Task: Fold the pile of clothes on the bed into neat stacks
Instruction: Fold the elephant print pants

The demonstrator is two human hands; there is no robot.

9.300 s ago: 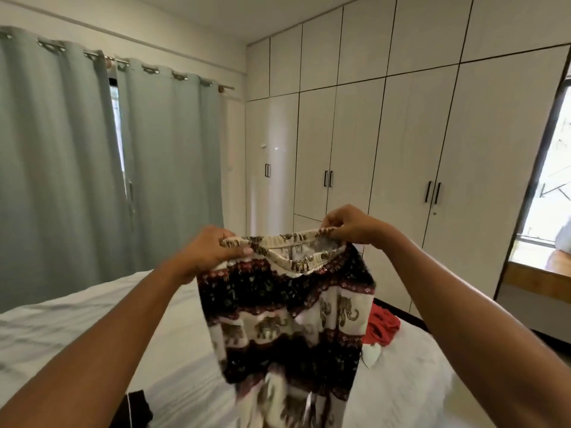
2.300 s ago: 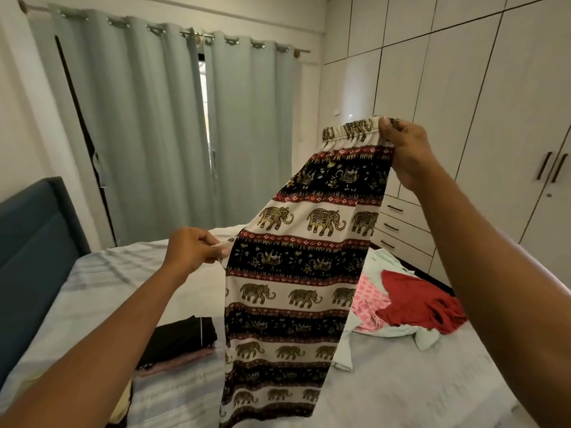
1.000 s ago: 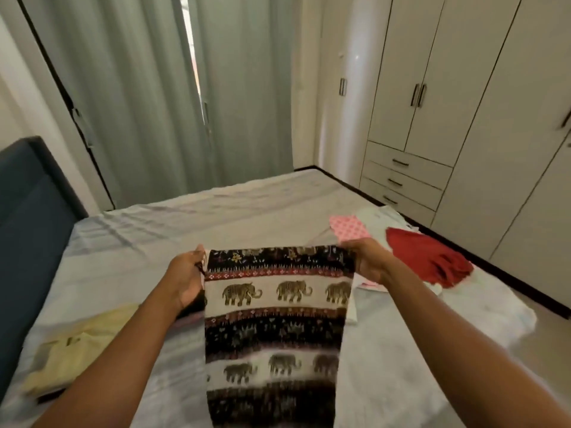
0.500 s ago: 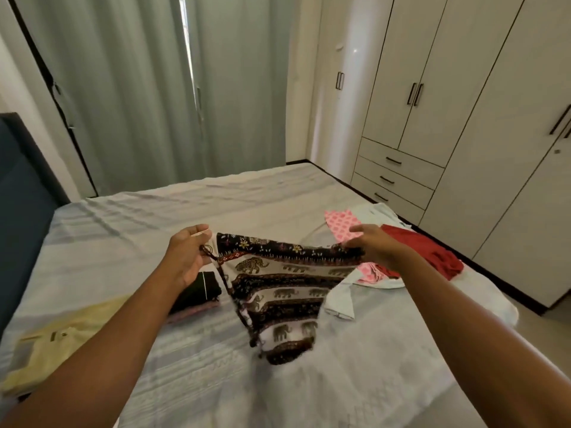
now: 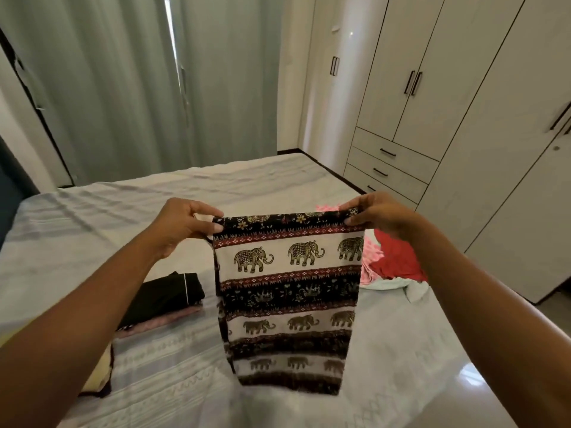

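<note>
Elephant-print trousers held up over the bed

The left hand (image 5: 182, 222) and right hand (image 5: 378, 216) each pinch a top corner of the folded elephant-print trousers (image 5: 289, 301), hanging above the bed (image 5: 92, 217); a folded black garment (image 5: 167, 293) lies left, the red and pink clothes pile (image 5: 392, 261) behind.

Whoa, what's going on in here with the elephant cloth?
A person is folding laundry. Their left hand and right hand pinch the top corners of black, white and red elephant-print fabric trousers, holding them up so they hang above the pale striped bed. A folded black garment sits stacked on the bed to the left. A crumpled red garment and a pink patterned one lie loose to the right, not yet folded.
</note>
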